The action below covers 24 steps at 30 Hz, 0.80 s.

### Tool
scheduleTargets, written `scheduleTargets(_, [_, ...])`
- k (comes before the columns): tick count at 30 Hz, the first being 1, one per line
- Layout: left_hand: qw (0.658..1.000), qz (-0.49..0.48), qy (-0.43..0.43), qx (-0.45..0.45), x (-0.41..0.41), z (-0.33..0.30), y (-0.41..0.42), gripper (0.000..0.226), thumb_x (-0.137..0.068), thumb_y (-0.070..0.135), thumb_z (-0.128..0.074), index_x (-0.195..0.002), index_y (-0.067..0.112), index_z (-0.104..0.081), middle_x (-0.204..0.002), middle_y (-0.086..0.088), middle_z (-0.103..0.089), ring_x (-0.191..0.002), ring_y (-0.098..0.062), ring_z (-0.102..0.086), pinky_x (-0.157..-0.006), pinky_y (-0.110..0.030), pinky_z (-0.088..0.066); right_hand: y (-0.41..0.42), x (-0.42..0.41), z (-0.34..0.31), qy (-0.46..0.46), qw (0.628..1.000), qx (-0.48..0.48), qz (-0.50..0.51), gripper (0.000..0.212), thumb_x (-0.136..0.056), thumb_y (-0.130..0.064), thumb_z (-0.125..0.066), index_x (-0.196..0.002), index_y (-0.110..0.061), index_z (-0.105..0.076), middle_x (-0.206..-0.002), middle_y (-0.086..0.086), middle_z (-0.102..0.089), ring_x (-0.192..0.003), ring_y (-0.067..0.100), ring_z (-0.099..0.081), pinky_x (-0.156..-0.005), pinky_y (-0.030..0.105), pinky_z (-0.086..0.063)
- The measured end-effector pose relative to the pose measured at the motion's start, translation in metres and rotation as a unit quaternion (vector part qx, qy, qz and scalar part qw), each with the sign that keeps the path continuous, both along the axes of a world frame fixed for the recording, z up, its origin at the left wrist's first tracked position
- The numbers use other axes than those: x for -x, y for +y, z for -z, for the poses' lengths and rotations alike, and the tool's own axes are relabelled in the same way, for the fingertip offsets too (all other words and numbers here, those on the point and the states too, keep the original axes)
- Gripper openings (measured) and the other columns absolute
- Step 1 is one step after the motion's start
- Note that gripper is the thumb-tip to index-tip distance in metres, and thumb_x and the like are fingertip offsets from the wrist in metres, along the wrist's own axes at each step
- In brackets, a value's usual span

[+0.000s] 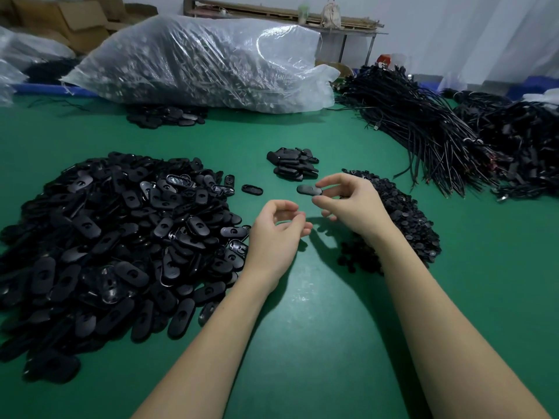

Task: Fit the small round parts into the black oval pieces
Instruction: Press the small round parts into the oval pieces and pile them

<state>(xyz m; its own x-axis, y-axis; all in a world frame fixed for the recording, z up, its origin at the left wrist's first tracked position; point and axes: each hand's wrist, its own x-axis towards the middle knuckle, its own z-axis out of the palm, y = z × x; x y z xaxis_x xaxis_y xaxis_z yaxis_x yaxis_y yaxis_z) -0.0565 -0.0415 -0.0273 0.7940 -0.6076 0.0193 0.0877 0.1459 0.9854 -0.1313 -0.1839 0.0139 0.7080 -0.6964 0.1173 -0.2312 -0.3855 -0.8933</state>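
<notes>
The black oval piece (309, 189) looked small, light, hard and smooth, so pinching its end seemed best. The right hand (348, 201) pinched it at one end, above the green tabletop (317, 313). The left hand (276, 231) was just beside it, fingers loosely curled and holding nothing I could see. The big pile of ovals (106, 243) lay left, the small round parts (402, 213) right.

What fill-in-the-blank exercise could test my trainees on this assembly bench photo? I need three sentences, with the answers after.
1. The right hand pinches one black oval piece while the left hand holds ____.
2. The big heap of oval pieces lies on the person's ____ side.
3. The table mat is ____ in colour.

Missing words: nothing; left; green
</notes>
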Motion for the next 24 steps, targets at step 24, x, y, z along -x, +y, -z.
scheduleTargets(24, [0.996, 0.013, -0.074, -0.040, 0.007, -0.006, 0.001, 0.005, -0.095, 0.010, -0.063, -0.099, 0.014, -0.063, -0.091, -0.003, -0.072, -0.077, -0.014, -0.072, -0.077, -0.031, -0.061, -0.055, -0.093, 0.002, 0.050, 0.993, 0.015, 0.110, 0.020, -0.085, -0.024, -0.074, -0.103, -0.032, -0.069, -0.099, -0.003, -0.073, -0.081, 0.018, -0.070, -0.084, 0.042, -0.062])
